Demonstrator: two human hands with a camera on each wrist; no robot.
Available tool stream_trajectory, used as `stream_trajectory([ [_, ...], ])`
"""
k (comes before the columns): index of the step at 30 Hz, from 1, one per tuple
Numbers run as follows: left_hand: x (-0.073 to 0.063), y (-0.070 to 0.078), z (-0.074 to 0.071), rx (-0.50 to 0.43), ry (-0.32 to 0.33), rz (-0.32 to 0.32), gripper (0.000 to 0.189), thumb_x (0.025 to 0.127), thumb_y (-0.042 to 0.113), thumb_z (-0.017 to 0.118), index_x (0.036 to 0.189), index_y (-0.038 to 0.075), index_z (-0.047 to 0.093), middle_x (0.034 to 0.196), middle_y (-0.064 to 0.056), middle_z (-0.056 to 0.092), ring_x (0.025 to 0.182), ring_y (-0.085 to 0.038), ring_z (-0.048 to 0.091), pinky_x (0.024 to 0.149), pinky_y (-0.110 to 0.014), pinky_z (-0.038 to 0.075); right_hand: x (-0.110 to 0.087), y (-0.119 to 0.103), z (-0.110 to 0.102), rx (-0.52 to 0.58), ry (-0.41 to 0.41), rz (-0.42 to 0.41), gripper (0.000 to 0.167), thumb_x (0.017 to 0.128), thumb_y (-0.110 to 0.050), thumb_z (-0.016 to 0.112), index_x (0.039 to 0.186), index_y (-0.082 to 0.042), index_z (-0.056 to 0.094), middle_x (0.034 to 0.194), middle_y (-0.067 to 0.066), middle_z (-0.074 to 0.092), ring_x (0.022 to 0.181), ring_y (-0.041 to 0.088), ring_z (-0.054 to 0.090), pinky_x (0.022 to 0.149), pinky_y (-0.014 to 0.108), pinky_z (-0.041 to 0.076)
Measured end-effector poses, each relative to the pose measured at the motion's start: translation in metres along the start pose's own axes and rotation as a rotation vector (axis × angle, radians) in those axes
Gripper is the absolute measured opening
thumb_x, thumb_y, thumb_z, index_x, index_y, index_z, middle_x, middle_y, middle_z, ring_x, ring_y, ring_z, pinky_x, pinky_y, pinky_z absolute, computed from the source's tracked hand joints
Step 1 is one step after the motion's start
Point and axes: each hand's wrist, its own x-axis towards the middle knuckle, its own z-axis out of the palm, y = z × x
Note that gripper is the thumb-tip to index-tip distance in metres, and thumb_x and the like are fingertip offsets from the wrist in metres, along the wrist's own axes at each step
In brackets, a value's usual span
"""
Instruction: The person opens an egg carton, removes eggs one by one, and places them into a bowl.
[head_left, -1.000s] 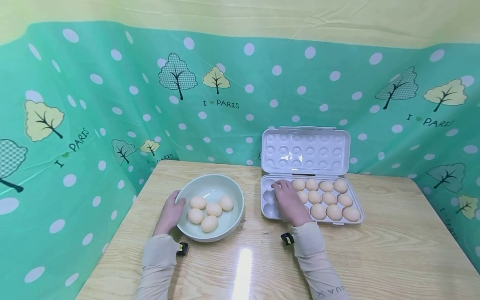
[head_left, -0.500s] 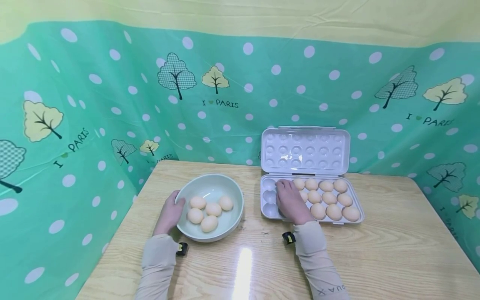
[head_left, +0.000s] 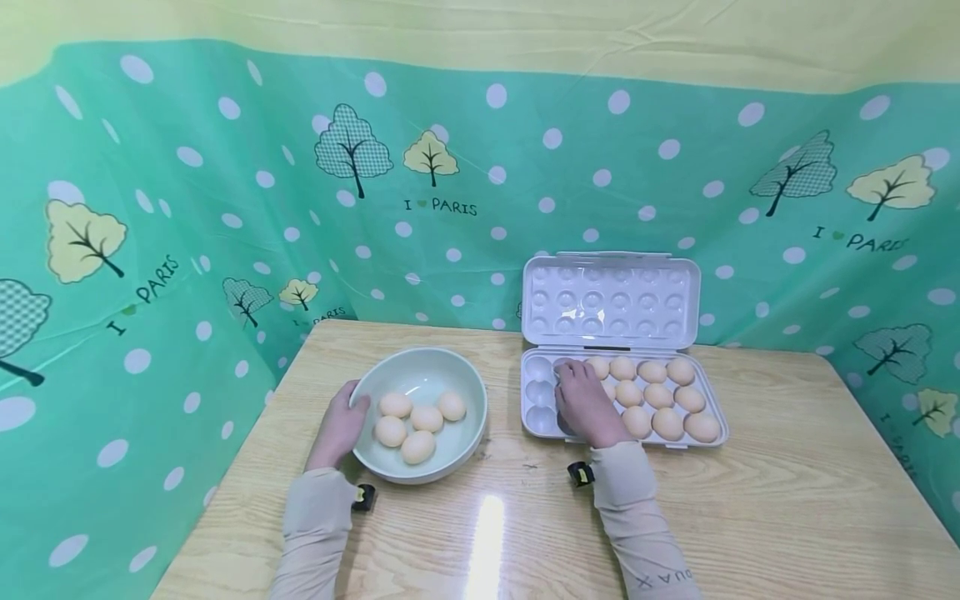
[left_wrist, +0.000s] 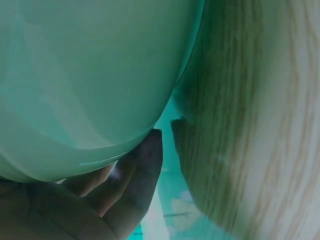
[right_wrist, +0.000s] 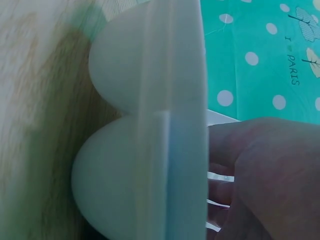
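Bright, even head view, white glare streak on table, dimmer, softer wrist views

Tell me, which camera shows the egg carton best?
The head view: it shows the open egg carton with its eggs, though the right hand covers part. The right wrist view catches mainly its edge and two rounded cup undersides up close; the left wrist view shows none.

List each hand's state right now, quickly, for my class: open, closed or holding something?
Left hand: closed, holding the bowl at its rim.
Right hand: over the egg carton; grip partly hidden, so open or closed cannot be told.
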Motion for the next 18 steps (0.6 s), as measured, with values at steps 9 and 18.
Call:
stream_trajectory([
  [9,-0.0005,0.0012,-0.0003,0.011,0.0,0.009,0.05,0.107,0.021,0.031,0.153,0.003,0.029,0.155,-0.025,0.034,0.144,-0.043,0.032,0.115,-0.057,0.034,0.0026,0.0011,-0.0004,-0.013,-0.041,0.048,0.034,0.097,-0.007,0.052,0.127,0.01,0.056,0.125,0.027,0.057,0.12,0.041,0.049,0.109,0.051,0.043],
  [18,-0.0005,0.0016,-0.0001,0.001,-0.005,-0.001,0.05,0.107,0.021,0.03,0.154,0.004,0.028,0.156,-0.024,0.033,0.144,-0.042,0.031,0.116,-0.057,0.033,0.0017,0.0005,-0.002,0.003,-0.027,0.023,0.032,0.093,-0.004,0.059,0.122,0.01,0.059,0.118,0.024,0.061,0.11,0.039,0.056,0.1,0.05,0.049],
])
